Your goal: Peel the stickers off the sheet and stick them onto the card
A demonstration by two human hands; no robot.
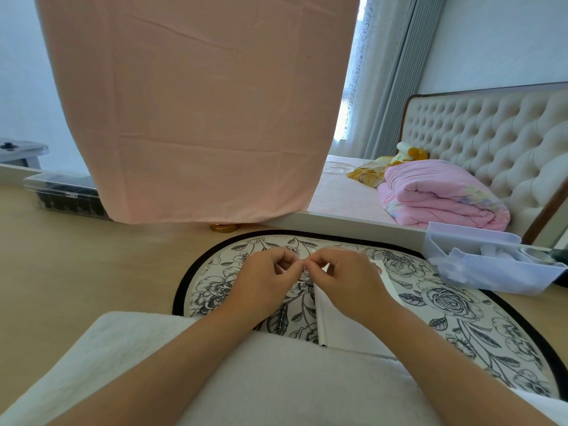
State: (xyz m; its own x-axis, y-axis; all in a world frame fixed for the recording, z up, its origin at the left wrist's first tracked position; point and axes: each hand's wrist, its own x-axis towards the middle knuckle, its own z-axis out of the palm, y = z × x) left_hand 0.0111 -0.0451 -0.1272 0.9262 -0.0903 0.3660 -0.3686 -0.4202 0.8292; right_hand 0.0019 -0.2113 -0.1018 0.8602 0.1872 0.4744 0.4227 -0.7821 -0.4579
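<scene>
Both hands meet over the floral mat (430,305), fingertips touching. My left hand (264,281) and my right hand (344,278) have curled fingers and pinch something tiny between them at about mid-mat; it is too small to make out, possibly a sticker. Beneath my right hand lies a white card (335,324), folded, with a crease along its left edge. A sheet with a reddish print (379,267) peeks out just right of my right hand, mostly hidden.
A clear plastic bin (479,265) with white bits stands at the right of the mat. A pink cloth (196,112) hangs behind. A clear box (64,195) sits far left, a gold lid (222,227) under the cloth. A white towel (261,379) covers my lap.
</scene>
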